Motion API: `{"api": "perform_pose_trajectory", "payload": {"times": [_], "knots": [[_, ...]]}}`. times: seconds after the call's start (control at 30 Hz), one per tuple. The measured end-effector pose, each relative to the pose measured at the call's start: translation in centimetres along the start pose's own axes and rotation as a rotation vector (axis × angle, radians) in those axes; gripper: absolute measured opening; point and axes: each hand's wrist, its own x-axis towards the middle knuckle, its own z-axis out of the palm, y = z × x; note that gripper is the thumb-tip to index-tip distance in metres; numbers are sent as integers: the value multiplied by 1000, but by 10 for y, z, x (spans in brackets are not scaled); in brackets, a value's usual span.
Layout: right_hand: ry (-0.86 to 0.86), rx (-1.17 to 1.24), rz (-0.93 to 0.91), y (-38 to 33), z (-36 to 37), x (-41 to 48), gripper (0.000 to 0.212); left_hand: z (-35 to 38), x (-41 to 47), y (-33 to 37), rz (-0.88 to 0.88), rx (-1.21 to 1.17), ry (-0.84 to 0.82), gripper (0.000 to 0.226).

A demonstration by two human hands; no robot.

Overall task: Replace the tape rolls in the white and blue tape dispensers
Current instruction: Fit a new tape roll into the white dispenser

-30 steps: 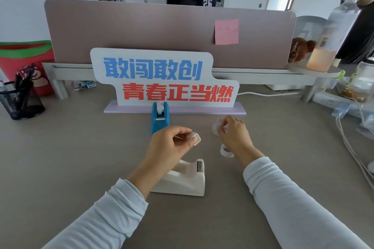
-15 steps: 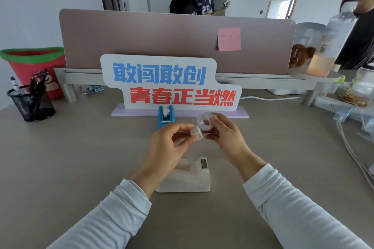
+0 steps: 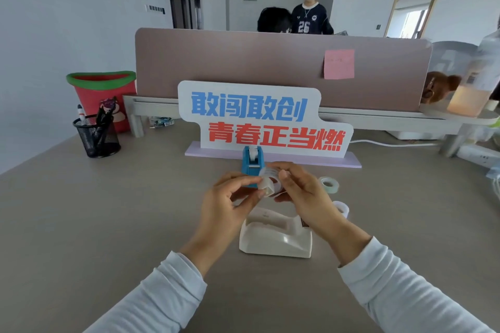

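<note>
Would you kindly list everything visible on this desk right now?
white tape dispenser: 1, white, near side of desk
blue tape dispenser: 1, blue, before the sign
clear tape roll: 1, clear, held above white tape dispenser
white core: 1, white, held beside clear tape roll
greenish tape roll: 1, pale green, desk, right side
whitish tape roll: 1, white, right of white tape dispenser
sign: 1, white, blue and red characters, mid desk
partition: 1, dusty pink, behind sign
sticky note: 1, pink, on partition
pen holder: 1, black mesh, far left
bin: 1, red, green rim, behind pen holder
bottle: 1, clear, far right
left hand: 1, pinches white core
right hand: 1, holds clear tape roll
</note>
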Motion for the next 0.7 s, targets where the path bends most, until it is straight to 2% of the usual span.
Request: {"api": "perform_pose_trajectory", "payload": {"times": [0.2,0.27,0.4,0.57,0.7], "knots": [[-93,-49,-35,-3,0,-1,24,-2,-1,0,16,-19,47,22],[-90,-128,-53,0,1,0,32,-3,-1,0,12,2,75,18],[-67,-90,-10,0,2,-1,35,-2,-2,3,-40,-7,85,22],[-83,-103,1,-2,1,0,26,-4,1,0,-74,38,-4,33],[-72,-131,0,-1,-2,0,21,-7,2,-3,-123,-20,-61,28]]}}
